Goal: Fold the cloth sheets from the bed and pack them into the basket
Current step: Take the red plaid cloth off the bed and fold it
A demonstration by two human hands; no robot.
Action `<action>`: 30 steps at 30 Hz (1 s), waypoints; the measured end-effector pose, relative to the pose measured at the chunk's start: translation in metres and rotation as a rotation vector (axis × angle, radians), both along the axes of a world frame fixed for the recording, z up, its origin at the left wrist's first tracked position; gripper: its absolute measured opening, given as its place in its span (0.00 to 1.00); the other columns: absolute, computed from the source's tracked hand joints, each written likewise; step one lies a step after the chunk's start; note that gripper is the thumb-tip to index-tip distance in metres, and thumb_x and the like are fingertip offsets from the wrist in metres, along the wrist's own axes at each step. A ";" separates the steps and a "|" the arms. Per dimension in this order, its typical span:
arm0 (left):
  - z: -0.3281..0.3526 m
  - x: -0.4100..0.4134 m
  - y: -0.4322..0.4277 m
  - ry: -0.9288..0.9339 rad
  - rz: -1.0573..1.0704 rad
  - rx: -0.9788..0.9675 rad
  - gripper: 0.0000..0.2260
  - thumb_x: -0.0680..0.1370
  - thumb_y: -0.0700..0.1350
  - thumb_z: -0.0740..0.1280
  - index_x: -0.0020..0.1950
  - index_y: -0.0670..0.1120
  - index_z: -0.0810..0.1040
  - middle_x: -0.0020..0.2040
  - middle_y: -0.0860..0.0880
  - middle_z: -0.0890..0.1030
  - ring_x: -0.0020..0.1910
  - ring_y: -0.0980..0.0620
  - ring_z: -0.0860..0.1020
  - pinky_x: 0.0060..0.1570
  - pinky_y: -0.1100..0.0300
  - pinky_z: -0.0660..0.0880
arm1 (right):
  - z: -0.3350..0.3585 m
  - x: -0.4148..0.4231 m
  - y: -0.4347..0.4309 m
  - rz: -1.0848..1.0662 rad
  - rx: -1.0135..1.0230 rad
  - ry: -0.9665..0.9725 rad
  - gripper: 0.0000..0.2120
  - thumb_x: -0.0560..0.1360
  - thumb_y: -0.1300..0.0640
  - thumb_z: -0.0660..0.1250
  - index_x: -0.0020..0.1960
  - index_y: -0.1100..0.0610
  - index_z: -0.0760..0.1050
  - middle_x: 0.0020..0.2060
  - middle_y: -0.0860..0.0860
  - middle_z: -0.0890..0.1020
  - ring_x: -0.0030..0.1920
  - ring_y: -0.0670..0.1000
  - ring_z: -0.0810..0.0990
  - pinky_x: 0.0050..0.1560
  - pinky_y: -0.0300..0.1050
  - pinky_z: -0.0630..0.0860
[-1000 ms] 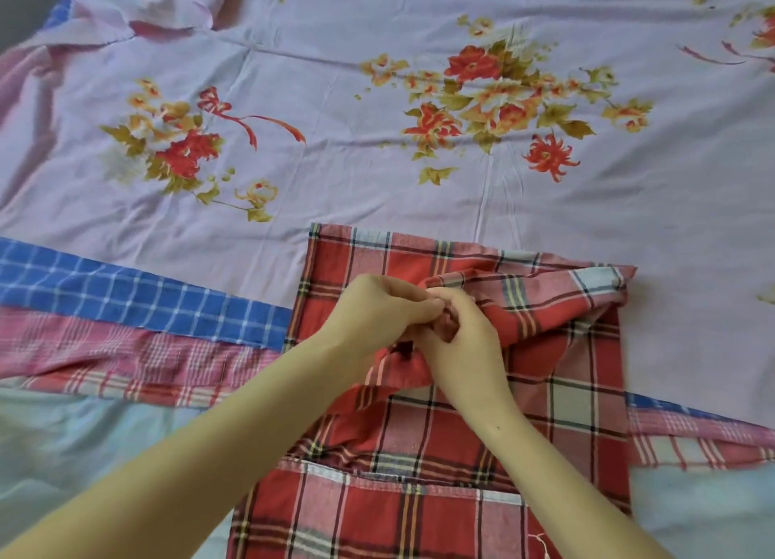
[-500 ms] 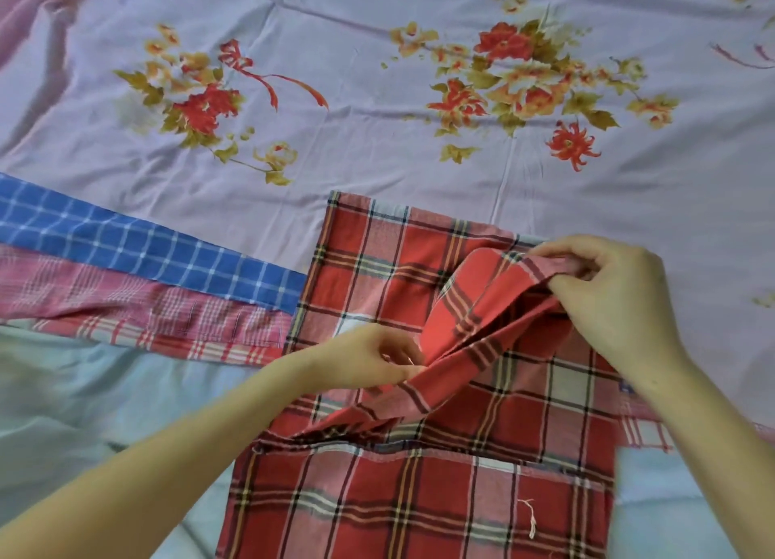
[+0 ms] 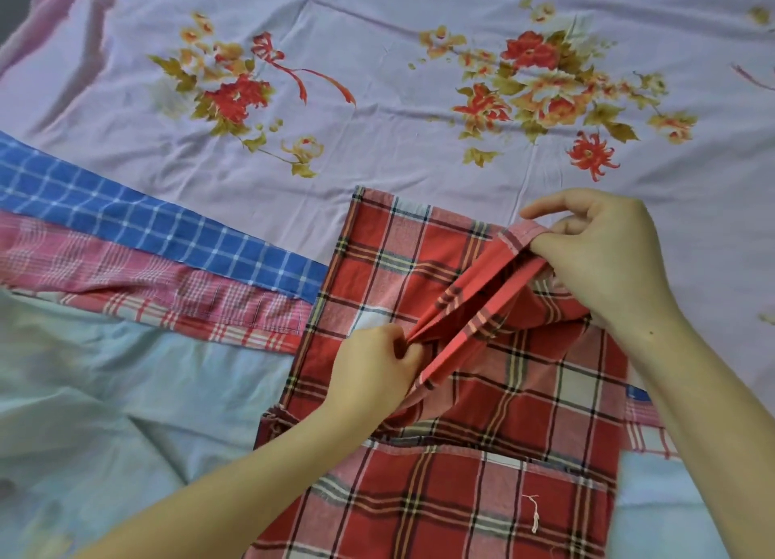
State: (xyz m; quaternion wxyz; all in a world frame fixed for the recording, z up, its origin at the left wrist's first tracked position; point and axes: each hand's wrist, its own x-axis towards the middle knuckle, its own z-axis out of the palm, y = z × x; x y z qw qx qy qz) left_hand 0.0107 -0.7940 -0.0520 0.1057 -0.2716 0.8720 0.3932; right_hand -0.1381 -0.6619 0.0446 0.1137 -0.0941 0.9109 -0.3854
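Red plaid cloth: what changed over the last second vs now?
The right hand slid out along the folded edge of the red plaid cloth to its far right corner, parting from the left hand, which had been pinching beside it mid-cloth. Both kept their pinch, and the edge is now drawn out between them. The left hand barely moved; the blue checked cloth and floral sheet lie as before.

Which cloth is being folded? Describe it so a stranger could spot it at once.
Start from the lilac flowered bedsheet covering the bed. At its near edge lies the red checked cloth, gripped by both hands, left hand and right hand. Unlike the flat blue checked strip beside it, it is bold red with a raised fold.
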 end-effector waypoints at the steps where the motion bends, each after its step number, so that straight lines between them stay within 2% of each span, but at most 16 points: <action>1: -0.002 -0.001 -0.003 -0.025 0.017 -0.009 0.13 0.75 0.48 0.65 0.32 0.44 0.69 0.26 0.49 0.71 0.30 0.47 0.73 0.28 0.57 0.60 | 0.000 -0.001 0.001 -0.004 0.029 0.001 0.11 0.68 0.66 0.67 0.43 0.51 0.81 0.27 0.60 0.80 0.26 0.53 0.78 0.37 0.48 0.77; 5: -0.015 0.004 -0.021 -0.143 0.028 -0.032 0.07 0.75 0.44 0.65 0.40 0.42 0.73 0.30 0.50 0.71 0.30 0.50 0.71 0.28 0.58 0.63 | -0.009 0.000 0.003 -0.013 0.182 0.044 0.15 0.66 0.69 0.64 0.43 0.51 0.80 0.28 0.54 0.79 0.33 0.54 0.78 0.39 0.43 0.74; 9: -0.029 0.020 -0.040 -0.383 -0.064 -0.036 0.08 0.75 0.43 0.62 0.37 0.44 0.75 0.30 0.50 0.72 0.33 0.47 0.75 0.31 0.58 0.66 | -0.025 -0.007 0.001 -0.079 0.263 0.087 0.17 0.67 0.71 0.61 0.47 0.55 0.81 0.29 0.51 0.75 0.38 0.54 0.74 0.42 0.43 0.70; 12: -0.035 0.030 -0.057 -0.519 -0.101 0.001 0.09 0.75 0.41 0.61 0.45 0.40 0.80 0.32 0.47 0.75 0.40 0.42 0.79 0.34 0.59 0.71 | -0.037 -0.015 -0.006 -0.107 0.278 0.098 0.18 0.68 0.71 0.59 0.50 0.57 0.80 0.32 0.53 0.75 0.39 0.54 0.73 0.42 0.42 0.69; 14: -0.037 0.036 -0.069 -0.594 -0.117 0.027 0.10 0.75 0.39 0.61 0.48 0.38 0.80 0.32 0.45 0.76 0.36 0.42 0.79 0.32 0.60 0.72 | -0.045 -0.018 -0.017 -0.087 0.291 0.080 0.18 0.68 0.71 0.58 0.52 0.58 0.80 0.31 0.55 0.75 0.39 0.56 0.75 0.40 0.43 0.70; 16: -0.034 0.040 -0.082 -0.665 -0.141 0.047 0.10 0.74 0.37 0.59 0.49 0.37 0.79 0.32 0.44 0.76 0.30 0.45 0.76 0.26 0.63 0.70 | -0.054 -0.023 -0.033 -0.069 0.269 0.024 0.18 0.68 0.70 0.59 0.53 0.57 0.79 0.31 0.55 0.77 0.39 0.59 0.78 0.41 0.44 0.74; 18: -0.030 0.041 -0.097 -0.691 -0.141 0.074 0.10 0.72 0.34 0.58 0.46 0.37 0.79 0.32 0.41 0.79 0.28 0.46 0.76 0.21 0.65 0.68 | -0.063 -0.030 -0.051 -0.061 0.234 -0.011 0.18 0.68 0.68 0.59 0.54 0.57 0.78 0.37 0.59 0.82 0.42 0.61 0.81 0.47 0.50 0.79; 20: -0.025 0.039 -0.114 -0.678 -0.164 0.037 0.07 0.71 0.34 0.60 0.41 0.38 0.78 0.30 0.43 0.81 0.25 0.49 0.77 0.20 0.66 0.68 | -0.069 -0.037 -0.070 -0.073 0.208 -0.033 0.17 0.69 0.68 0.60 0.55 0.58 0.77 0.40 0.61 0.82 0.43 0.61 0.82 0.47 0.53 0.80; 23: -0.024 0.032 -0.132 -0.655 -0.277 -0.105 0.05 0.72 0.40 0.66 0.36 0.43 0.77 0.28 0.50 0.80 0.28 0.55 0.79 0.31 0.63 0.76 | -0.078 -0.045 -0.098 -0.226 0.026 -0.230 0.15 0.71 0.69 0.58 0.54 0.60 0.75 0.34 0.56 0.79 0.30 0.56 0.82 0.33 0.48 0.80; 25: -0.030 0.031 -0.136 -0.622 -0.310 -0.179 0.10 0.73 0.44 0.67 0.32 0.45 0.74 0.28 0.51 0.77 0.32 0.51 0.79 0.32 0.63 0.71 | -0.087 -0.048 -0.120 -0.346 -0.130 -0.341 0.11 0.71 0.68 0.60 0.50 0.59 0.75 0.36 0.57 0.80 0.28 0.53 0.80 0.27 0.43 0.76; 26: -0.035 0.030 -0.138 -0.608 -0.276 -0.158 0.11 0.73 0.44 0.68 0.31 0.45 0.73 0.29 0.51 0.75 0.33 0.50 0.77 0.32 0.62 0.69 | -0.089 -0.047 -0.132 -0.371 -0.221 -0.393 0.09 0.69 0.68 0.61 0.46 0.58 0.74 0.39 0.58 0.80 0.29 0.53 0.80 0.27 0.43 0.76; 28: -0.042 0.025 -0.135 -0.559 -0.091 0.075 0.08 0.74 0.43 0.68 0.35 0.44 0.76 0.31 0.49 0.77 0.34 0.50 0.76 0.36 0.61 0.72 | -0.092 -0.046 -0.150 -0.346 -0.432 -0.519 0.10 0.67 0.70 0.63 0.45 0.58 0.72 0.39 0.59 0.79 0.35 0.55 0.79 0.35 0.48 0.80; 30: -0.047 0.008 -0.132 -0.446 0.161 0.359 0.02 0.75 0.41 0.68 0.44 0.44 0.79 0.38 0.47 0.79 0.40 0.49 0.77 0.44 0.57 0.76 | -0.095 -0.043 -0.157 -0.221 -0.536 -0.636 0.16 0.70 0.73 0.62 0.54 0.58 0.70 0.40 0.57 0.76 0.38 0.54 0.77 0.43 0.49 0.80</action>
